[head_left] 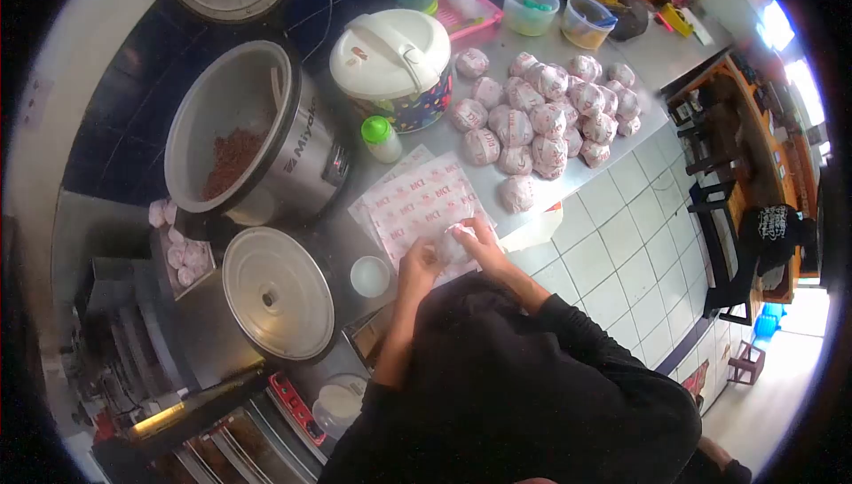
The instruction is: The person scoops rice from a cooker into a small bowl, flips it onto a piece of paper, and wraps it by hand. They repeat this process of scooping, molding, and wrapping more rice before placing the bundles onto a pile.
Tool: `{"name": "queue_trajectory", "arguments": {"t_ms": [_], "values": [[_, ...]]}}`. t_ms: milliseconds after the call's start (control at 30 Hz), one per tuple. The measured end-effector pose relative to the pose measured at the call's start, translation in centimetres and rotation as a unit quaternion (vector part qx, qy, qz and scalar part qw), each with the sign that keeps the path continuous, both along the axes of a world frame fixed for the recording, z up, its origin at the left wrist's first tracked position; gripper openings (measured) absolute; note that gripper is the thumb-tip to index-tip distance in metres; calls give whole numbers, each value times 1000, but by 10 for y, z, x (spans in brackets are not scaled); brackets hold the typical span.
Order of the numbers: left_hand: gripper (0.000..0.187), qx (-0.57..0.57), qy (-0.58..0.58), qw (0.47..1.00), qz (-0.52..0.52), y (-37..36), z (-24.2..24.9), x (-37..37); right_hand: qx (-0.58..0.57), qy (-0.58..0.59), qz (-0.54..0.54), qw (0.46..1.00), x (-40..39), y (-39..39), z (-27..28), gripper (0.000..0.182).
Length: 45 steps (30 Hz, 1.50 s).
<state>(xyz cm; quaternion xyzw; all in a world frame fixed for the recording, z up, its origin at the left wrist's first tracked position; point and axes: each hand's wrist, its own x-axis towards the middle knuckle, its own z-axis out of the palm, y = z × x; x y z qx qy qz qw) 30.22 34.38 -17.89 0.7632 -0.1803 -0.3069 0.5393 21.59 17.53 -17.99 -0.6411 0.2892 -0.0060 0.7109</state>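
Both hands are at a small paper-wrapped bundle (451, 247) over the near edge of a stack of printed wrapping sheets (417, 204). My left hand (422, 262) grips the bundle's left side with bent fingers. On its upper right, my right hand (477, 243) pinches the gathered paper. What is inside the bundle is hidden. A white round bowl (370, 276) stands just left of my left hand. Beyond the sheets, to the right, lies a pile of round wrapped packages (512, 126), with a single one (516, 193) nearest to my right hand.
A large open cooker (311, 142) with reddish-brown food stands left, its round metal lid (278, 293) below it. Behind the sheets are a green-capped bottle (381, 140) and a white-lidded rice container (390, 54). Plastic tubs (531, 9) line the back. Wrapped packages fill a box (185, 258) at left.
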Motion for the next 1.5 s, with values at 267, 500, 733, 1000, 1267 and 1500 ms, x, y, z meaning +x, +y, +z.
{"name": "queue_trajectory", "arguments": {"t_ms": [267,500,733,1000,1267,1500], "values": [[76,-183,222,956,-57,6,-7,8,-3,-13,8,1000,-9,17,16,56],[62,-83,338,933,-88,-9,35,23,-156,-36,42,986,-20,22,43,53],[55,-142,385,910,-62,-50,23,14,-153,-79,-69,983,-27,9,26,49],[42,-219,358,896,144,-126,34,55,-135,-23,-276,951,-110,-91,6,19],[53,-162,23,974,160,-252,-4,152,-148,120,-358,914,-288,-155,-107,21],[49,-62,-151,980,110,-293,-11,164,-54,193,-384,901,-355,-147,-139,24]]}}
